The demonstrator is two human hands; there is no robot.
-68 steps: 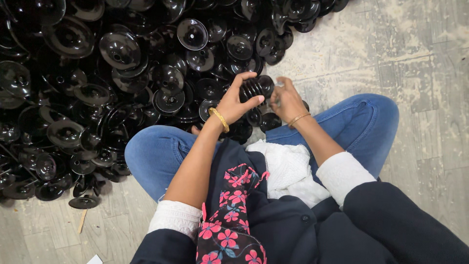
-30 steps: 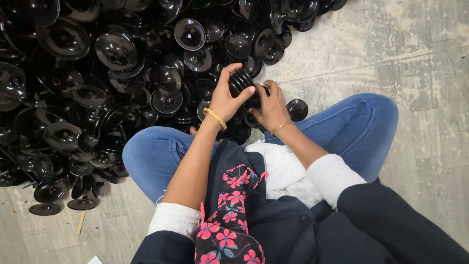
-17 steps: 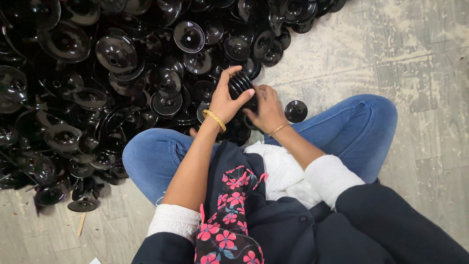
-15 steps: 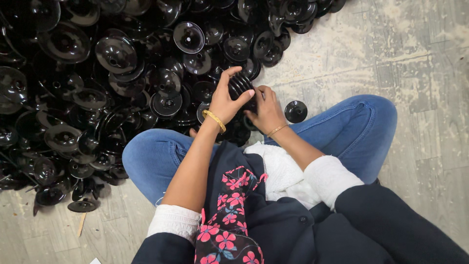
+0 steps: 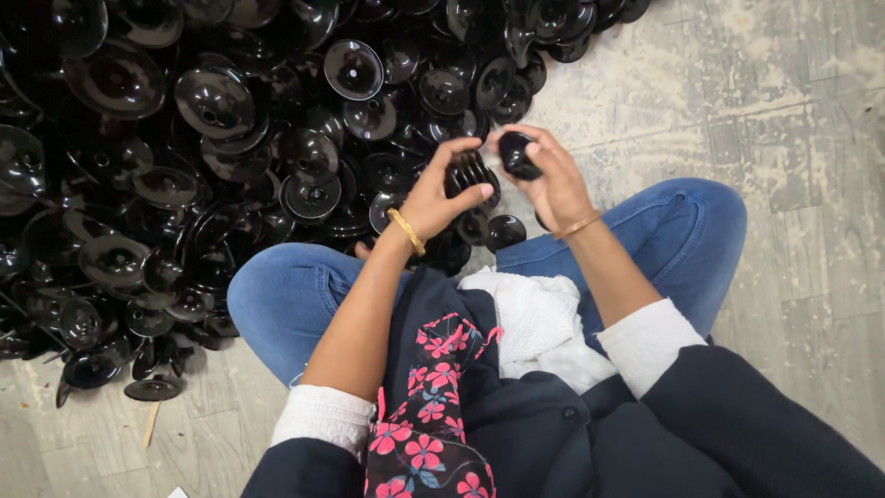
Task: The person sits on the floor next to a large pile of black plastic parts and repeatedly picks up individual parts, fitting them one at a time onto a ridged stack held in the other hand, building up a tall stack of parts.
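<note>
Change noted: the two hands, pressed together over one black piece half a second ago, are now drawn apart, so that piece is judged separated into two parts. Left hand (image 5: 433, 198): fingers curled around a ribbed black stack (image 5: 468, 173), held above the lap. Right hand (image 5: 544, 175): fingers closed on a small rounded black cap (image 5: 516, 153), just beside the stack. Pile of black discs (image 5: 212, 129) spread on the floor ahead.

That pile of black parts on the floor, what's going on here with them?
A person sits cross-legged on the floor beside a heap of black disc-shaped parts. The left hand holds a ribbed black piece, and the right hand holds a small rounded black piece just apart from it, above the knees.
</note>
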